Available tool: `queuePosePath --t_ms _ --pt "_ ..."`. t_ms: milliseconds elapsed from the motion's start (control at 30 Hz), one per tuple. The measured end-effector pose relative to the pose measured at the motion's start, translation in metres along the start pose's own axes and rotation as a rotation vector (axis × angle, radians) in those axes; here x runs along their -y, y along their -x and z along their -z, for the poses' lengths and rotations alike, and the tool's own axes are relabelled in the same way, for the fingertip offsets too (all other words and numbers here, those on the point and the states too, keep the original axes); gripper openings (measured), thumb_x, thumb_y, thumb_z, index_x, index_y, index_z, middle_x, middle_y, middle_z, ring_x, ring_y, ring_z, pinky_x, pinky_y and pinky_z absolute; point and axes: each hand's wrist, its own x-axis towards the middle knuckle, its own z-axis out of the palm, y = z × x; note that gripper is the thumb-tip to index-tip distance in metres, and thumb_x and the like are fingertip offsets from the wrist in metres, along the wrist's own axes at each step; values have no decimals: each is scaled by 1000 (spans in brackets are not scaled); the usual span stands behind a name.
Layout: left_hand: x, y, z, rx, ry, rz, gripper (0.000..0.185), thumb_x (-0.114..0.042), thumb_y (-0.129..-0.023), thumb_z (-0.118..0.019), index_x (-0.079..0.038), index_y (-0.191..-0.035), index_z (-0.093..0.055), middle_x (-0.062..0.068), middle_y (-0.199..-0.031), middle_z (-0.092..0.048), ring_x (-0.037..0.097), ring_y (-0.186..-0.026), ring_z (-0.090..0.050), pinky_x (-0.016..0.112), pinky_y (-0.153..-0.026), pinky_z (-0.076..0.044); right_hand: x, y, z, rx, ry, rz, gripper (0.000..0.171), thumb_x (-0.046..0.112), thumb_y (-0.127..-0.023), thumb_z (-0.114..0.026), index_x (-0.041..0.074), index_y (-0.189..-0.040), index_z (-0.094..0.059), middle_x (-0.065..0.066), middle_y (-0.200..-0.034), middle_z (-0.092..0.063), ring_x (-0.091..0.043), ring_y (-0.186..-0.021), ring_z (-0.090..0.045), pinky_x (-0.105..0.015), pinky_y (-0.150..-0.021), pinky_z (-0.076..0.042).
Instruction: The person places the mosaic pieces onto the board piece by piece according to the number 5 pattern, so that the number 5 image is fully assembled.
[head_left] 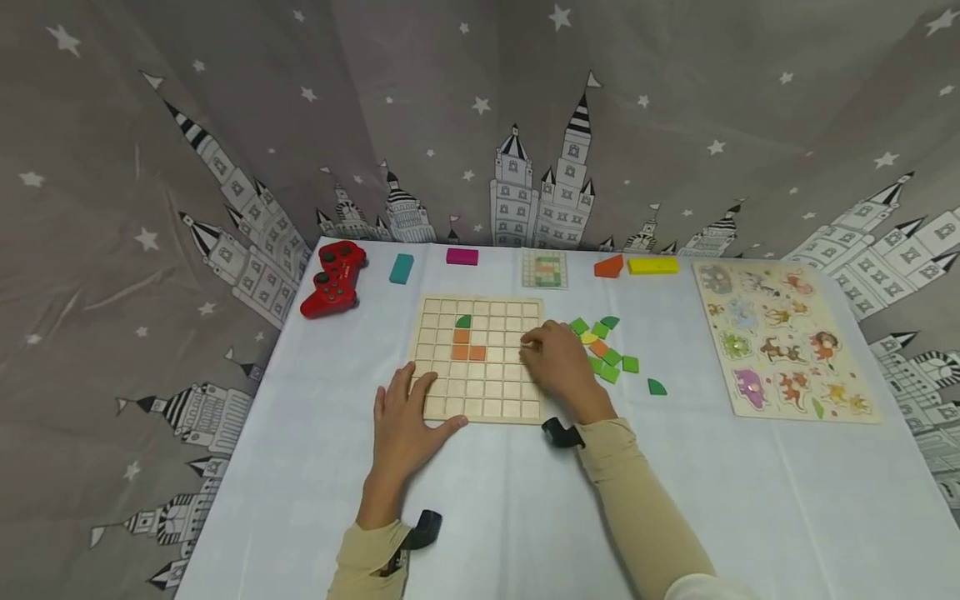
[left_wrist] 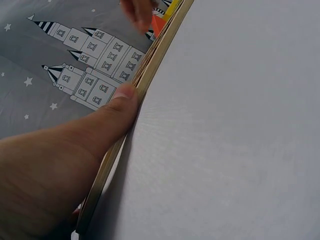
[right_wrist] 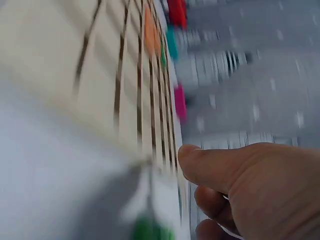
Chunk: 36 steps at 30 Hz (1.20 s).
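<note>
I see my left hand (head_left: 405, 421) lying flat, fingers straight, on the near-left corner of the wooden grid board (head_left: 480, 392) mid-bench, right hand (head_left: 558, 367) fingers curled at its right edge, contents indiscernible, beside loose green tiles (head_left: 609, 367).

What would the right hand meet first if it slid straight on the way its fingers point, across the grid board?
Probably the orange tiles set in the wooden grid board; the right hand points left over empty cells, though exact row alignment is unclear.

grid board (head_left: 480, 360) | wooden, flat on table | three orange tiles (head_left: 467, 346) inset
</note>
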Motion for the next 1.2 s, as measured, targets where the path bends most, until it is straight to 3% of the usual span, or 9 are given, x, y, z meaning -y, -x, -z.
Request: queuePosePath --t_ms 167,333,467,700,933,1100,1200 --pt "1 -1 -1 7 6 -5 89 -60 -77 -80 -16 -148 -49 17 -167 -24 41 -157 -15 64 -126 -4 -49 16 25 -89 -25 -190 29 27 -96 -70 7 -116 -74 -10 -104 -65 -28 -97 -58 -43 -88 -50" --pt "3 0 0 6 -1 7 90 -60 -76 -81 -17 -148 -49 16 -168 -23 40 -158 -15 64 -126 -3 -84 23 39 -109 29 -238 35 33 -95 -73 2 -113 -73 -15 -99 -63 -30 -91 -56 -45 -82 -48" --pt "2 0 0 5 -2 6 90 -61 -76 -81 -17 -148 -49 16 -167 -24 40 -158 -15 64 -126 -4 -93 20 43 -101 61 -223 36 34 -97 -71 2 -112 -74 -18 -103 -65 -33 -93 -59 -47 -84 -50" --pt "2 -1 -2 -8 3 7 89 -60 -76 -81 -17 -147 -50 16 -167 -25 40 -157 -17 64 -125 -5 -97 16 47 -124 101 -287 36 34 -98 -69 3 -116 -72 -17 -105 -64 -34 -97 -57 -50 -89 -49" --pt "0 -2 1 -5 9 15 89 -60 -76 -80 -17 -148 -49 15 -168 -23 40 -158 -15 64 -126 -3 -102 7 52 -76 132 -244 36 33 -96 -71 3 -117 -72 -17 -104 -63 -34 -96 -56 -50 -87 -48" --pt "0 -2 0 10 5 4 89 -60 -76 -80 -17 -148 -49 16 -168 -23 41 -157 -15 65 -125 -4 -118 9 60 -84 124 -336 38 32 -99 -67 2 -122 -70 -18 -106 -62 -35 -97 -56 -50 -86 -49" --pt "0 -1 -2 16 0 1 90 -60 -77 -80 -17 -148 -49 16 -168 -23 41 -157 -15 65 -125 -5 -131 13 65 -79 91 -384 41 32 -100 -65 1 -127 -67 -20 -112 -60 -35 -101 -54 -52 -93 -49"
